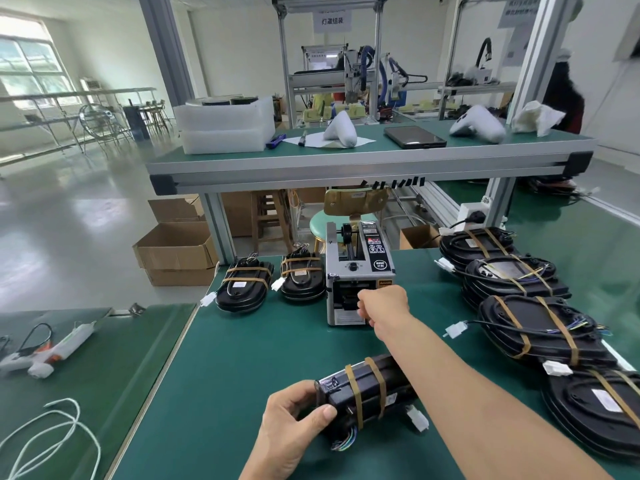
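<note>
Left hand (298,422) grips black banded part (367,388) on tabletop (242,358). My right hand (381,304) at tape dispenser (356,271) mouth, fingers curled; grip there I cannot tell.

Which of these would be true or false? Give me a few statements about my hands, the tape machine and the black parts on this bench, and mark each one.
1. The left hand grips a black part bound with tan bands. True.
2. The right hand rests on the white cord. False: it reaches to the front slot of the tape dispenser.
3. Two taped parts lie on the mat left of the tape dispenser. True.
4. The tablet lies on the lower mat beside the left hand. False: it lies on the upper shelf.
5. The black part is pushed inside the tape dispenser. False: it is held apart from it, nearer the person.
</note>
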The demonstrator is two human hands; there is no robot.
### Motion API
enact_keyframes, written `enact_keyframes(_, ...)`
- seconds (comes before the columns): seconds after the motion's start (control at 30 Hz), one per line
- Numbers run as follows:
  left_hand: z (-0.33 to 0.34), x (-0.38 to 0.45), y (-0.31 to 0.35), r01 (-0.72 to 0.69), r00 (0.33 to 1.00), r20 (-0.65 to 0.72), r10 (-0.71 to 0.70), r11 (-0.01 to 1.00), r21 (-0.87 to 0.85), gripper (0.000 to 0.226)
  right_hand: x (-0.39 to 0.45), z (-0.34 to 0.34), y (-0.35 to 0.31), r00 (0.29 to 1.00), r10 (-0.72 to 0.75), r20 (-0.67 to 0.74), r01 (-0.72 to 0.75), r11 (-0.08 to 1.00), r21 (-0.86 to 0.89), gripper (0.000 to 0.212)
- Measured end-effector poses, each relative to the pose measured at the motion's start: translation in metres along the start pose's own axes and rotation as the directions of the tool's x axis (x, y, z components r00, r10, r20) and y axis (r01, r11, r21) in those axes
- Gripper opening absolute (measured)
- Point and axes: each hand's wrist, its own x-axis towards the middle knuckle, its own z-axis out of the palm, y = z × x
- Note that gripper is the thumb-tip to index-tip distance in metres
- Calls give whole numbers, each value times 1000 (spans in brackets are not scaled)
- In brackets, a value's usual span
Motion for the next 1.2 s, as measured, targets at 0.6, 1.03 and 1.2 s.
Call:
enact_keyframes(0.6, 0, 0, 1, -5, 1000, 7, 5, 1000, -7, 58, 15, 21, 3, 971, 232, -48, -196, 900, 389, 24)
enact_keyframes(1.03, -3, 1, -8, 11, 1000, 10, -11, 999, -35, 59, -58, -94, 16, 941, -313, 126, 306, 950, 67, 13)
enact_keyframes(1.2, -3, 2, -8, 10, 1000, -6, -11, 1000, -29, 59, -79, -115, 58, 937, -299, 181, 290, 954, 75, 8)
